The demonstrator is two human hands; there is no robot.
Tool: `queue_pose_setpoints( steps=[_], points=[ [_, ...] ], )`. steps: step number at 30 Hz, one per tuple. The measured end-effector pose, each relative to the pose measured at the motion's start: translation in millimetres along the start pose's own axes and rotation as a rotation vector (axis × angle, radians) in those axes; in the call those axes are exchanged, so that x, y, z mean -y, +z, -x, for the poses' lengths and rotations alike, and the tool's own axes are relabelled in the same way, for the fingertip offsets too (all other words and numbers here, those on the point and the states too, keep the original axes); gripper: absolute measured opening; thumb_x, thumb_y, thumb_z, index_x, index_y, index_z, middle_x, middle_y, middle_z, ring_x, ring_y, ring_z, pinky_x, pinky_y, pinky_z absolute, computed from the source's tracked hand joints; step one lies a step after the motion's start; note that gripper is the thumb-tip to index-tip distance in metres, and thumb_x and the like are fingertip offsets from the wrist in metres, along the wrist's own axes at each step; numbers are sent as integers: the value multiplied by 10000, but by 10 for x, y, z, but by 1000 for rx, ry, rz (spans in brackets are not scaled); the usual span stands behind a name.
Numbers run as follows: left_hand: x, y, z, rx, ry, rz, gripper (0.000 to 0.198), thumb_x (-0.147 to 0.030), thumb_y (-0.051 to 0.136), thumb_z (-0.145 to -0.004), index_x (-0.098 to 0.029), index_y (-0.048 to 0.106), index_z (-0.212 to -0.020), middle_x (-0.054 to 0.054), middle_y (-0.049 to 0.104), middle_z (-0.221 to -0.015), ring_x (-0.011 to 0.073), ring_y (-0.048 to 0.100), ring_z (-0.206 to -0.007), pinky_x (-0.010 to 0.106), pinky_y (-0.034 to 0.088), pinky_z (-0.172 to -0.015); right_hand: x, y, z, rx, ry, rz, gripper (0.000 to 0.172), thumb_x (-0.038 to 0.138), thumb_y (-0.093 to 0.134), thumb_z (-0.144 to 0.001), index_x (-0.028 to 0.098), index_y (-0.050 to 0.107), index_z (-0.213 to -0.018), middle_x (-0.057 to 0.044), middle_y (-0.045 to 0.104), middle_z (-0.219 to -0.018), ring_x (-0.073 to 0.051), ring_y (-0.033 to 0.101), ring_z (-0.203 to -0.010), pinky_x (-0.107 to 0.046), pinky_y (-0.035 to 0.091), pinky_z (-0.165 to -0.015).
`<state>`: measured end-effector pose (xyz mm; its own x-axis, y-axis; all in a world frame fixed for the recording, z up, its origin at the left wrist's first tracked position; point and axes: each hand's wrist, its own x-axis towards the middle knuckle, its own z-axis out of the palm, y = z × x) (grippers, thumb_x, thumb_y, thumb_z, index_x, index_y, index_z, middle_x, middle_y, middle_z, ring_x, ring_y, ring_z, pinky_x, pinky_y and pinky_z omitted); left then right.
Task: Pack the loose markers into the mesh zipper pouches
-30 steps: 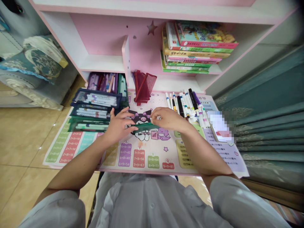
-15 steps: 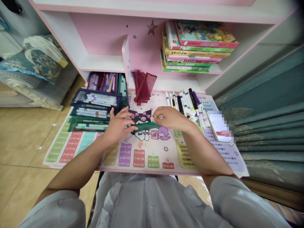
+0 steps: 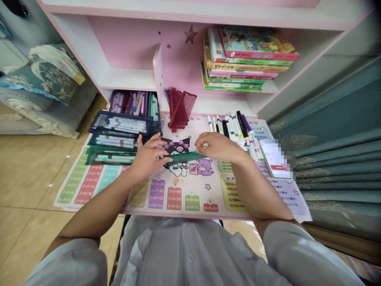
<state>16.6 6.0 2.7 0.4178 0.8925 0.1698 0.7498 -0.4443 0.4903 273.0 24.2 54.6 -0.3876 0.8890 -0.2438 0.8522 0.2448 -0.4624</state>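
A green mesh pouch (image 3: 183, 157) lies between my two hands over the cartoon picture on the desk mat. My left hand (image 3: 149, 155) pinches its left end between thumb and a finger, the other fingers spread. At its upper right corner, my right hand (image 3: 216, 147) is closed on the pouch's edge with bent fingers. Left of my left hand lie blue mesh pouches (image 3: 119, 124) filled with markers and a filled green pouch (image 3: 108, 155). Loose markers (image 3: 235, 129) are spread beyond my right hand. Dark red mesh pouches (image 3: 181, 109) lie behind the cartoon.
A phone (image 3: 275, 159) rests at the mat's right side. Books (image 3: 247, 65) are stacked on the pink and white shelf (image 3: 127, 77). More filled pouches (image 3: 133, 103) sit under the shelf's left part. A curtain (image 3: 336, 139) hangs at the right.
My right hand has moved slightly to the right along the pouch's upper edge. The pouch's right end is a little more raised. My left hand has stayed in place.
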Motion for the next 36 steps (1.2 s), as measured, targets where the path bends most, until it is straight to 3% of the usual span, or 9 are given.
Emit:
queue_pose_setpoints(
  steps=[36],
  points=[
    [15,-26,7,0,-4,4,111,-335,777,-810,-266,757,-726,32,731,-1200,352,483,-1389,711,55,-1183,-101,-125,47,-11,110,42,139,253,544,-710,221,665,-650,-58,738,-948,-271,655,-998,-369,474,-824]
  ],
)
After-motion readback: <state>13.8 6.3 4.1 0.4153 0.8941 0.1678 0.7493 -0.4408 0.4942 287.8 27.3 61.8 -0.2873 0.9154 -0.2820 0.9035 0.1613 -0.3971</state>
